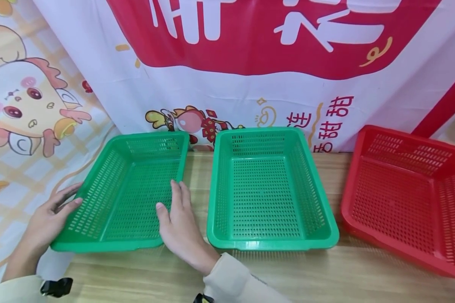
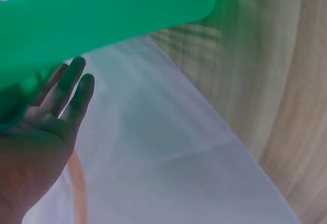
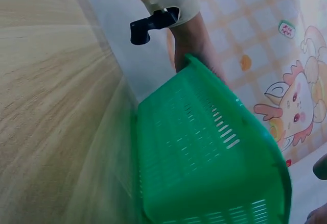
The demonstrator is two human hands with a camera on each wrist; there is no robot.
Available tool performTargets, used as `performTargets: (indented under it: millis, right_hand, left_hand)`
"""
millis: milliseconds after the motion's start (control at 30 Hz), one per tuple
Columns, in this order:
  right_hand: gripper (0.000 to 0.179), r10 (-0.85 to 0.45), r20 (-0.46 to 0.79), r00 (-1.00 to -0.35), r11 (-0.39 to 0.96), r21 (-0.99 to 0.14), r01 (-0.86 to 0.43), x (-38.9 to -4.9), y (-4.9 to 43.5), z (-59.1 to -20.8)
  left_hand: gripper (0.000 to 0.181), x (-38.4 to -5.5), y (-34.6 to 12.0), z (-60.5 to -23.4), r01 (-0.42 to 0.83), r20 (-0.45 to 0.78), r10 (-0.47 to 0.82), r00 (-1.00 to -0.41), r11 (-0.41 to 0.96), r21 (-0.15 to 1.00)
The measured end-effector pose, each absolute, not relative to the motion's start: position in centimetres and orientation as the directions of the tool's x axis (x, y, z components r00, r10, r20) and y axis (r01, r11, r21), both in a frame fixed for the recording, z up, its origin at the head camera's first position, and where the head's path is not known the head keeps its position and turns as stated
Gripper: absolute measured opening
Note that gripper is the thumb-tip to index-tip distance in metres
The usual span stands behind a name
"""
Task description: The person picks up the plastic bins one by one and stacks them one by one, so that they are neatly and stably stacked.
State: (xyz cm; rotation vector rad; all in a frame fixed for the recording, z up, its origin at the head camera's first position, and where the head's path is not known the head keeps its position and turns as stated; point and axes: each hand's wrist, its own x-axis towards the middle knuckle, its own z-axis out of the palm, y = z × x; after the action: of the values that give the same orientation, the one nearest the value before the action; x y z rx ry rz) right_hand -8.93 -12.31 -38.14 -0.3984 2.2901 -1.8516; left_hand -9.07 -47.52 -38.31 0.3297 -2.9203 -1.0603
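Observation:
The left green basket (image 1: 148, 189), rectangular with perforated walls, stands between my two hands. My left hand (image 1: 45, 221) is at its left side, with the thumb tip by the rim. In the left wrist view, the fingers (image 2: 76, 94) of that hand extend fairly straight beside the outer wall; how firmly they touch it cannot be told. Over the basket's right rim is my right hand (image 1: 182, 227), fingers extended and thumb spread. The right wrist view shows its fingertips (image 3: 321, 168) at the edge, apart from the green wall.
A second green basket (image 1: 265, 202) stands just right of my right hand. Farther right is a red basket (image 1: 394, 202), set at an angle. All are on a wooden table (image 1: 288, 273). Printed cloth (image 1: 231, 101) hangs behind, and patterned cloth (image 1: 7, 181) covers the left side.

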Motion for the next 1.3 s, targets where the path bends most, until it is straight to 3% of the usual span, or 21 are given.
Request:
performTargets:
  millis: [233, 600, 867, 1300]
  right_hand:
    - [0.062, -0.241, 0.036, -0.970, 0.122, -0.990, -0.068, -9.8, -13.0, -39.4]
    - [0.058, -0.212, 0.029, -0.977, 0.111, -0.992, -0.053, -10.3, -13.5, -40.4]
    - [0.055, -0.212, 0.056, -0.976, 0.103, -0.992, -0.079, -10.5, -13.6, -40.8]
    - [0.055, -0.206, 0.050, -0.977, 0.114, -0.991, -0.074, -10.2, -13.5, -40.5]
  left_hand:
    - [0.058, -9.0, -47.9, -39.3, -0.182, -0.095, -0.165, -0.982, 0.672, 0.718]
    - [0.058, -9.3, -48.7, -39.6, -0.209, -0.144, -0.153, -0.978, 0.630, 0.747]
    - [0.061, -9.2, -49.5, -39.6, -0.216, -0.201, -0.082, -0.976, 0.271, 0.938]
    - [0.060, -9.0, -49.8, -39.6, -0.203, -0.197, -0.056, -0.979, 0.126, 0.971]
